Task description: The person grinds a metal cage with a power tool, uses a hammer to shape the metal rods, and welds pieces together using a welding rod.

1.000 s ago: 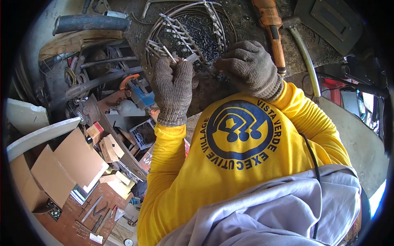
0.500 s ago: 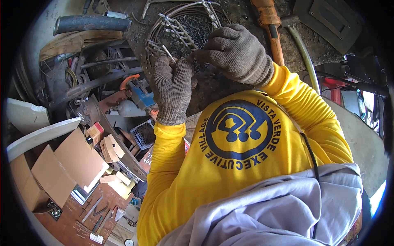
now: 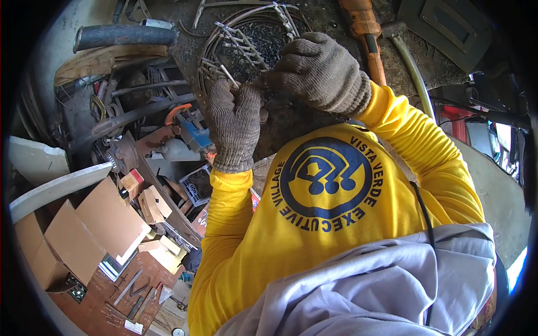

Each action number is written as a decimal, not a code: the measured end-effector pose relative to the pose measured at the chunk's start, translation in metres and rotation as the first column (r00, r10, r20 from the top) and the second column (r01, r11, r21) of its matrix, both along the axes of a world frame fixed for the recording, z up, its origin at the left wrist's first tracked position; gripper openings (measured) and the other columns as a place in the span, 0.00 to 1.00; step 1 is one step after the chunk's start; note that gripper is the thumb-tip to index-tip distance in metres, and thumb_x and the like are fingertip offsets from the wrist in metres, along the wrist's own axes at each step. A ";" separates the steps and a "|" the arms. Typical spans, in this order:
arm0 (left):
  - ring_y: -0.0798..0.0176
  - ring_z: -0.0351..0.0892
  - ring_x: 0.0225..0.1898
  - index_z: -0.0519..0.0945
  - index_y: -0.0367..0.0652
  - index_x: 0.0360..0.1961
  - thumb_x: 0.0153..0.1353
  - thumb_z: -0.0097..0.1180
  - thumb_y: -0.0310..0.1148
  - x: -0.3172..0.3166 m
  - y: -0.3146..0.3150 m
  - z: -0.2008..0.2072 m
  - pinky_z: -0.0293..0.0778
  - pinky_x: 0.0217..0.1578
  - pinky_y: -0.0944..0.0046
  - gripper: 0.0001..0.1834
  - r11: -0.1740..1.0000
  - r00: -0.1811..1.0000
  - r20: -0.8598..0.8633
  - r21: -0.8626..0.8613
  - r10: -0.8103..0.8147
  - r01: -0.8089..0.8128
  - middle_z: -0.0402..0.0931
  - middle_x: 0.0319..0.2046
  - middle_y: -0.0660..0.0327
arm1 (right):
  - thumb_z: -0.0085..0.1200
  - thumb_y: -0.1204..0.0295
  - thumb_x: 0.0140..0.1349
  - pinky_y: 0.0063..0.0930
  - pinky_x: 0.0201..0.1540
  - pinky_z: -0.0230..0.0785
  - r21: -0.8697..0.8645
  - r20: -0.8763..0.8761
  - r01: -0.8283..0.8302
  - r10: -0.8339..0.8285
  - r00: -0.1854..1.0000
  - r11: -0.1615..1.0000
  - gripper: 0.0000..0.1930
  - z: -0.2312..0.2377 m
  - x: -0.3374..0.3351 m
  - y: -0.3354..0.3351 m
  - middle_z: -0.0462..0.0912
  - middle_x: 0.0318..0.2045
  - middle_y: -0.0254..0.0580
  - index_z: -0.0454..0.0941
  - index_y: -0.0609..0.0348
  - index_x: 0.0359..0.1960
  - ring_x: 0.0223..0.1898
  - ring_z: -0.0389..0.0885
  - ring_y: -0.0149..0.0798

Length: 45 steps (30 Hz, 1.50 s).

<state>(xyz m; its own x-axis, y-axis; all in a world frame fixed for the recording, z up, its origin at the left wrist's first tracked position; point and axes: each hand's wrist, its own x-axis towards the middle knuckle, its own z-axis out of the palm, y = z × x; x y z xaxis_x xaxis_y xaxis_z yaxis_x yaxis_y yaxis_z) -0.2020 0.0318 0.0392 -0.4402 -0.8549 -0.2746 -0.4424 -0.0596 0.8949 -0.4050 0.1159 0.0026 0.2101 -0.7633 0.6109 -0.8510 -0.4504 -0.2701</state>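
Note:
In brown knitted gloves, both my hands are over a dark, gritty workbench (image 3: 283,120). My left hand (image 3: 235,129) is closed, with thumb and forefinger pinching a thin pale rod (image 3: 228,75) that sticks out past the fingertips. Close to its right, my right hand (image 3: 319,73) is closed too, its fingers pressed together; whatever they hold is hidden. Just beyond the hands lies a coil of brownish wire (image 3: 210,47). Short metal rods joined in a ladder-like row (image 3: 246,46) rest across the coil, above dark grains.
An orange power tool (image 3: 367,39) and a hammer (image 3: 412,70) lie right of my right hand, near a dark welding mask (image 3: 448,28). A blue-grey pipe (image 3: 124,37) is at far left. Cardboard boxes (image 3: 106,218) and a blue tool (image 3: 191,130) sit lower left.
My right hand has shifted very slightly left. The left hand keeps its pinch on the thin rod, nearly in place.

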 end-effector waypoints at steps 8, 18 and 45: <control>0.69 0.83 0.28 0.73 0.40 0.39 0.69 0.58 0.31 -0.002 0.000 -0.001 0.80 0.23 0.68 0.08 0.999 0.999 0.030 -0.030 -0.016 0.016 0.79 0.31 0.61 | 0.62 0.66 0.50 0.38 0.50 0.75 -0.005 0.038 0.035 -0.035 0.999 0.999 0.19 -0.009 -0.002 0.011 0.84 0.40 0.27 0.85 0.43 0.47 0.48 0.82 0.38; 0.70 0.83 0.29 0.73 0.41 0.38 0.69 0.58 0.32 -0.001 0.002 -0.002 0.79 0.23 0.69 0.08 1.000 1.000 0.002 -0.024 -0.003 0.003 0.79 0.31 0.62 | 0.60 0.65 0.49 0.38 0.52 0.74 -0.013 -0.048 0.015 -0.016 0.999 1.000 0.20 0.001 0.005 0.001 0.82 0.38 0.27 0.85 0.44 0.48 0.46 0.82 0.37; 0.71 0.76 0.24 0.72 0.39 0.40 0.68 0.60 0.28 0.009 0.015 -0.012 0.77 0.22 0.69 0.08 0.997 0.986 -0.167 0.083 0.021 -0.007 0.75 0.27 0.60 | 0.67 0.73 0.52 0.40 0.42 0.76 0.063 0.307 0.221 -0.229 0.924 0.973 0.16 -0.017 0.002 0.060 0.85 0.33 0.37 0.85 0.50 0.45 0.38 0.84 0.46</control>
<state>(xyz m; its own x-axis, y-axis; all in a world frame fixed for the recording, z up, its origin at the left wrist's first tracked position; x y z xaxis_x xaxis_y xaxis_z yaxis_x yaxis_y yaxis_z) -0.1929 0.0472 0.0270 -0.4738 -0.8393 -0.2668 -0.2848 -0.1406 0.9482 -0.4026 0.1757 -0.0148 -0.1660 -0.7850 0.5969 -0.8008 -0.2459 -0.5461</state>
